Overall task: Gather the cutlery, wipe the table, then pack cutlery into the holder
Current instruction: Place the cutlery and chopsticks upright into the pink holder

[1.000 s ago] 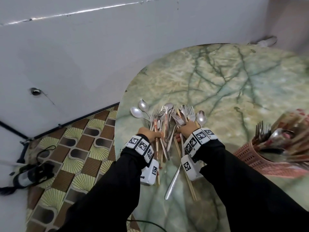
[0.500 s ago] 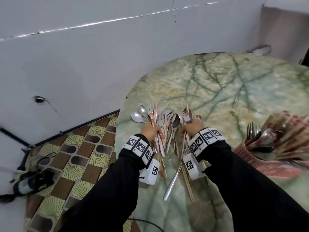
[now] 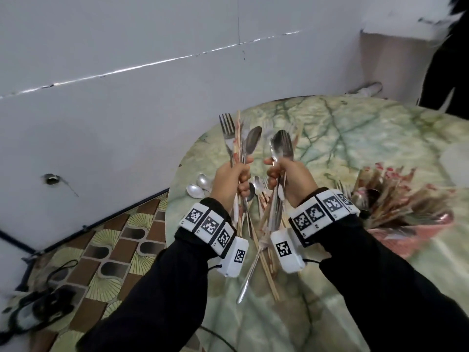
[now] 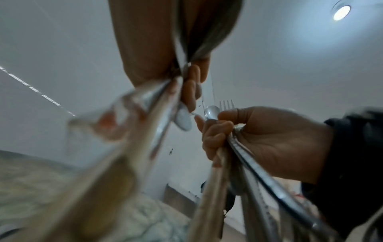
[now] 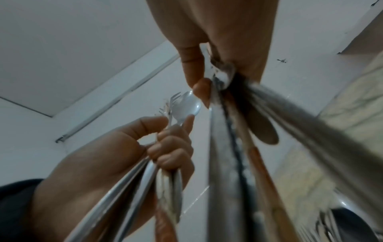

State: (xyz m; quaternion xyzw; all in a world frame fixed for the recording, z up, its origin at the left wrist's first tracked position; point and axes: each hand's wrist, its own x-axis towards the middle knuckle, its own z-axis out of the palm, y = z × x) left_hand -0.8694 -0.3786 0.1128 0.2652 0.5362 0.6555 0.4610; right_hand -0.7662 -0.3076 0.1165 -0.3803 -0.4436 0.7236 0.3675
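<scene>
Gathering is half done: the left hand (image 3: 229, 177) and right hand (image 3: 291, 177) each clench a bundle of forks, spoons and chopsticks, while two spoons (image 3: 199, 185) lie at the table's (image 3: 355, 138) nine o'clock edge, wiping and packing the pink holder (image 3: 411, 237) remaining.

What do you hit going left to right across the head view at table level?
Two loose spoons → left hand gripping its cutlery bundle → right hand gripping its own bundle → pink cutlery holder.

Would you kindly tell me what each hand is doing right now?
Left hand: grips a bundle of forks, spoons and chopsticks.
Right hand: grips a bundle of spoons.
</scene>
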